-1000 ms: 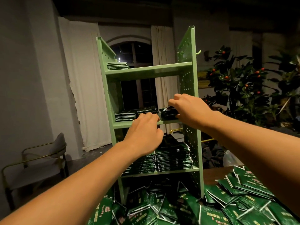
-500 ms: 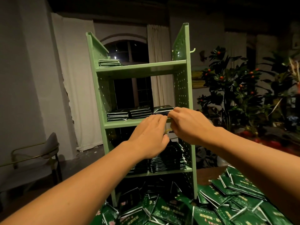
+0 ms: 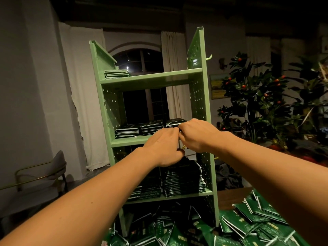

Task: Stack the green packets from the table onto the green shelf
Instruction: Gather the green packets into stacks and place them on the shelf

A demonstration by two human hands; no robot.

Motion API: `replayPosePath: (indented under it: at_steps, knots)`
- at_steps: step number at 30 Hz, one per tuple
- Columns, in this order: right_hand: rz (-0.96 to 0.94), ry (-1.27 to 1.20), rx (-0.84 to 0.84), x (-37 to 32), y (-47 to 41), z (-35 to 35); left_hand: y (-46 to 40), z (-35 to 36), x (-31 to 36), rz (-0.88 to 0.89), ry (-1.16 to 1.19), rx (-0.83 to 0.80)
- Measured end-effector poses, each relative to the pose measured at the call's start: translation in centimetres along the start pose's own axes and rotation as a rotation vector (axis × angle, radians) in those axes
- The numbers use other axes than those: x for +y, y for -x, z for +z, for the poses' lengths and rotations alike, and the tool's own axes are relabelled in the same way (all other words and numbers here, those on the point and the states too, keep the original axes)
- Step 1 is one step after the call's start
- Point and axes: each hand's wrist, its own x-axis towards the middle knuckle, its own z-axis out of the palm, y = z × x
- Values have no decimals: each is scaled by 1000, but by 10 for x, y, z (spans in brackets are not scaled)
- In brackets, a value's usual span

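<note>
The green shelf (image 3: 150, 79) stands on the table right in front of me. On its middle board lie three low stacks of green packets, and both my hands are at the front of the right-hand stack (image 3: 175, 122). My right hand (image 3: 198, 134) has its fingers curled against that stack's front edge. My left hand (image 3: 163, 148) reaches in beside it with fairly straight fingers touching the stack and the right hand. The fingertips are hidden. Several loose green packets (image 3: 257, 221) cover the table below.
Tall packet stacks (image 3: 182, 180) fill the lower board, and a small stack (image 3: 116, 74) sits at the top left. A chair (image 3: 53, 167) stands at the left. A plant with red fruit (image 3: 252, 96) is at the right. Bare brown table (image 3: 230, 197) shows beside the shelf.
My right hand has drawn back from deeper in the middle board to its front edge. My left hand has moved right to meet it, and the two now touch.
</note>
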Motion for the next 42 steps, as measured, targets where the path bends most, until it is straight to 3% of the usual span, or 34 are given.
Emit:
replayPosePath:
  at_steps: [5, 13, 20, 26, 30, 33, 38, 42]
  knots:
    - [-86, -30, 248, -5, 26, -12, 20, -8, 0, 18, -28, 102]
    - [-123, -100, 109, -39, 94, -26, 92, -31, 21, 28, 20, 140]
    - [-133, -190, 40, -75, 143, -17, 158, -23, 41, -8, 97, 40]
    - [-138, -278, -186, -101, 187, 23, 215, 16, 56, -54, 179, -63]
    - [-59, -257, -606, -103, 213, 48, 250, 52, 58, -109, 227, -128]
    - [6, -187, -773, -97, 227, 73, 267, 81, 59, -137, 236, -179]
    - [236, -253, -810, -79, 242, 104, 279, 120, 61, -235, 252, -209]
    - [286, -258, -705, -78, 239, 112, 290, 136, 67, -287, 344, -140]
